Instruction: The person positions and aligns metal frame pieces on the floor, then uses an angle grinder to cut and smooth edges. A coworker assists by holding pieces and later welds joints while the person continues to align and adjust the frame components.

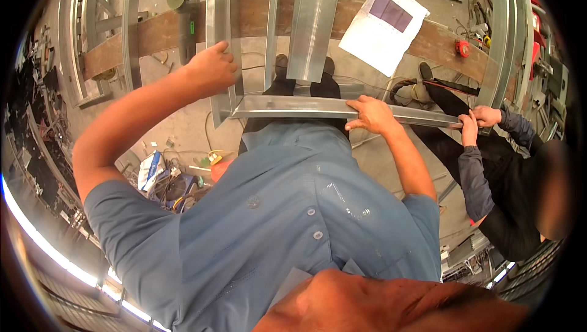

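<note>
A long metal channel [293, 106] runs crosswise just in front of my waist. My right hand [372, 115] grips it right of its middle, fingers over the top and thumb at the near edge. At the channel's left end stands an upright metal profile [219, 8], lying away from me. My left hand [214, 70] is over that profile with curled fingers; whatever may be inside them is hidden. At the channel's right end, a co-worker's two hands [477, 121] hold or touch it. A wide metal profile [313, 26] points toward the channel from beyond.
A brown beam [254, 21] crosses behind the profiles, with an angle grinder [183, 14] at its left. A printed paper sheet [384, 29] and a red tape measure [462, 48] lie on the right. Tools and cables clutter the floor around a blue-white bag [150, 170].
</note>
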Tool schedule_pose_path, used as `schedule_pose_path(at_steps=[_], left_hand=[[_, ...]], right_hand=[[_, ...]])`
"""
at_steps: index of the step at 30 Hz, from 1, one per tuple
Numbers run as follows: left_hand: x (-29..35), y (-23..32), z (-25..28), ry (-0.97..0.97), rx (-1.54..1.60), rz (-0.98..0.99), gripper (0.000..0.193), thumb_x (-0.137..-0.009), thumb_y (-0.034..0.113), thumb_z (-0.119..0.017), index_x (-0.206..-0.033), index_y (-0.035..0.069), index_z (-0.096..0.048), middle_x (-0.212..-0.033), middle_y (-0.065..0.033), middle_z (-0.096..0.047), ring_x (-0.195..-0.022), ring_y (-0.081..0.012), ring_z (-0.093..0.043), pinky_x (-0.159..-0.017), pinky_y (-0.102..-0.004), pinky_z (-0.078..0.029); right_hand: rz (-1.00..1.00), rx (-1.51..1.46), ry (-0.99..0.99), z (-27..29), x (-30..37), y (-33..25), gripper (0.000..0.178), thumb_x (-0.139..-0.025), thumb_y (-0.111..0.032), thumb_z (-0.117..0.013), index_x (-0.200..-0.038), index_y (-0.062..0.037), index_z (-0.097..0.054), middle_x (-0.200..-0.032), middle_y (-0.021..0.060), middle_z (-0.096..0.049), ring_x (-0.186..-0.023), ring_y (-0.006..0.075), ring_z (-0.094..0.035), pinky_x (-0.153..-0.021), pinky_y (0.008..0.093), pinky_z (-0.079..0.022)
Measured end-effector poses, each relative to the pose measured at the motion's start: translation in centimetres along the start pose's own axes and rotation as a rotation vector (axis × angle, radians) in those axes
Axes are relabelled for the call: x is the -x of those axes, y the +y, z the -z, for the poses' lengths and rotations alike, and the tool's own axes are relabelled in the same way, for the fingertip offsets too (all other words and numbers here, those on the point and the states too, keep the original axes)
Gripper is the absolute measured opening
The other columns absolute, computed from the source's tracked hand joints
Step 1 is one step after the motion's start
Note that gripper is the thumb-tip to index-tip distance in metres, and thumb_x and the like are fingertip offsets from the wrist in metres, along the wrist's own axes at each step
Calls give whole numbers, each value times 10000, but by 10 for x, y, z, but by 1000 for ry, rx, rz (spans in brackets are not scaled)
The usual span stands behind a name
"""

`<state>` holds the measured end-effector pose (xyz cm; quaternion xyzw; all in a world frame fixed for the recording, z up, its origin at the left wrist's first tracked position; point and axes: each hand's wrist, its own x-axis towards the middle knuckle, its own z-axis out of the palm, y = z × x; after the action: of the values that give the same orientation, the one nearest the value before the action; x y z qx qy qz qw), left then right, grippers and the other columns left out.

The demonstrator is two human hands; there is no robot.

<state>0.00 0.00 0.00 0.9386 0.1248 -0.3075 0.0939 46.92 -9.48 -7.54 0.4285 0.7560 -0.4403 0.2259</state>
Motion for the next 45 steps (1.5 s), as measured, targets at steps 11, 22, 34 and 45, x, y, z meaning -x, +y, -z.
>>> schedule_pose_path(at_steps=[11, 22, 34, 45], left_hand=[[-2, 1, -16, 74, -21, 26, 103, -824, 213, -683, -741, 236, -740, -857, 56, -671, -969, -170, -657, -1022, -390, -426], [5, 3, 12, -130, -35, -20, 194, -889, 296, -668, -883, 174, -818, -969, 9, -761, -1023, -186, -686, -1033, -414, -390], [15, -1, 29, -125, -17, -93, 167, -888, 272, -670, -867, 191, -814, -881, 18, -780, -923, -185, -711, -952, -399, -394], [15, -5, 26, -108, -32, -58, 143, -906, 330, -738, -971, 239, -827, -981, 52, -790, -945, -176, -726, -929, -399, -450]], right_hand=[[36, 29, 135, -3, 0, -1, 837, -739, -739, -739, -1338, -154, -703, -1051, 98, -680, -1076, 333, -667, -889, 479, -551], [-64, -5, 14, 0, -5, -7, 890, -704, -707, -786, -1395, -159, -665, -1091, 117, -675, -1074, 368, -668, -898, 483, -547], [100, -106, -104, 7, -56, -94, 987, -764, -661, -822, -1511, -86, -530, -1273, 180, -665, -1176, 386, -664, -970, 481, -546], [225, 54, -157, -8, -96, -117, 847, -889, -586, -744, -1557, -146, -465, -1113, 220, -686, -987, 467, -684, -845, 532, -556]])
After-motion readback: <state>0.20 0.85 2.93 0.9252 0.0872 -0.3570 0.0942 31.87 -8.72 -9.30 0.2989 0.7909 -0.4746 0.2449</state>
